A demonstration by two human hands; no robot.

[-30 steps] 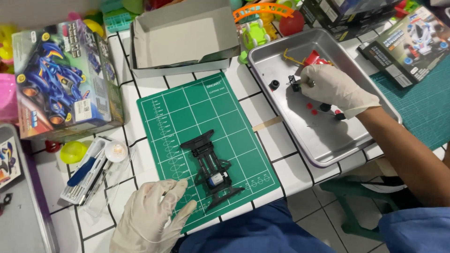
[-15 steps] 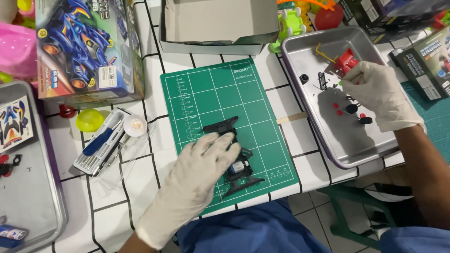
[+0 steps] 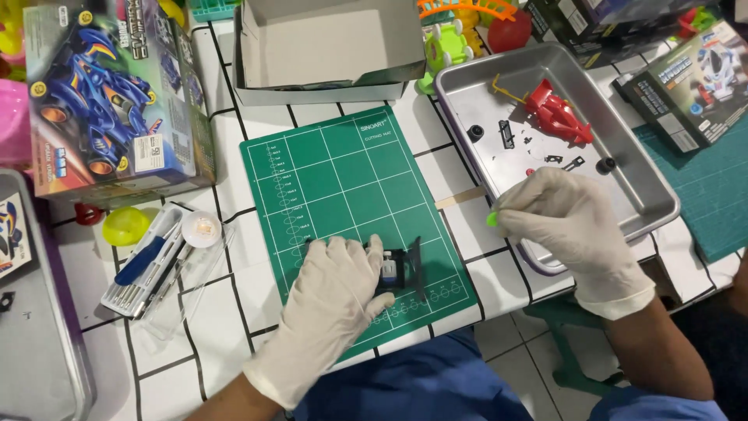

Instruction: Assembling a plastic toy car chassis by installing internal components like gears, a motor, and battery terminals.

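White-gloved and busy over a tiled bench (image 3: 234, 156), a person works on a model car kit: the left hand (image 3: 335, 300) lies palm down on the green cutting mat (image 3: 343, 171), fingers closed over one end of a black toy car chassis (image 3: 401, 269), whose other end juts out toward the mat's near edge. The right hand (image 3: 565, 222), just beside the near rim of a metal tray (image 3: 623, 132), pinches a small bright green part (image 3: 492, 220) between thumb and fingertips. Inside the tray lie a red car body shell (image 3: 555, 115) and scattered small black parts. An open cardboard box (image 3: 331, 47) stands beyond the mat, a blue model car box (image 3: 105, 101) to the left, with a clear case of tools (image 3: 152, 261) below it.
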